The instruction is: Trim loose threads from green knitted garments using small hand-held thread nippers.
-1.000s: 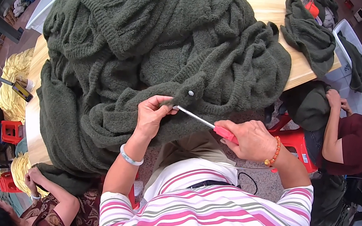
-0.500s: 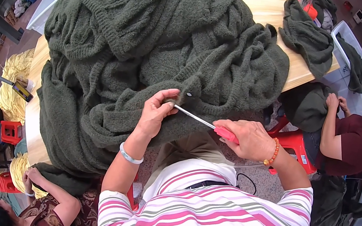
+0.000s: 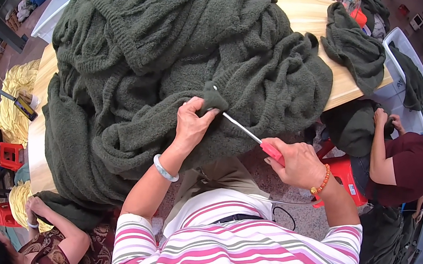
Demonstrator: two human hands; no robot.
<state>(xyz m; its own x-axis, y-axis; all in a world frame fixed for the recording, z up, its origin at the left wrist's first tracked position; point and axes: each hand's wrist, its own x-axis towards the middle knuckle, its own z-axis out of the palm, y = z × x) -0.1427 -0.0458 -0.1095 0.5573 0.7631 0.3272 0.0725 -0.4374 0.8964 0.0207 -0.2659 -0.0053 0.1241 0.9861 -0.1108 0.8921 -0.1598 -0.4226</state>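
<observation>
Stripes of pink, grey and light purple run across the white short-sleeved shirt [image 3: 237, 242], closest to the camera. The right hand [image 3: 298, 164], with an orange bead bracelet [image 3: 322, 180] at its wrist, is curled tight around a thin silver metal tool with a pink handle [image 3: 243, 129]. The tool slants up and to the left, so its far end meets the fingertips of the left hand [image 3: 192, 123]. I can't see the very tip; fingers and cloth seem to hide it. The left finger and thumb are pinched close on a small dark green knit flap [image 3: 216, 100] with a shiny white dot. This flap sticks up just past those fingertips, so the left hand is nearer to it than the right.

Behind and around the flap is a big heap of fuzzy dark green knit cloth [image 3: 176, 42], which takes up the left side. The right hand has more room, over the gap between the heap and the shirt. Farther off are the pale wooden table [image 3: 344, 90] and, to the right, a person in a dark red shirt [image 3: 413, 166].
</observation>
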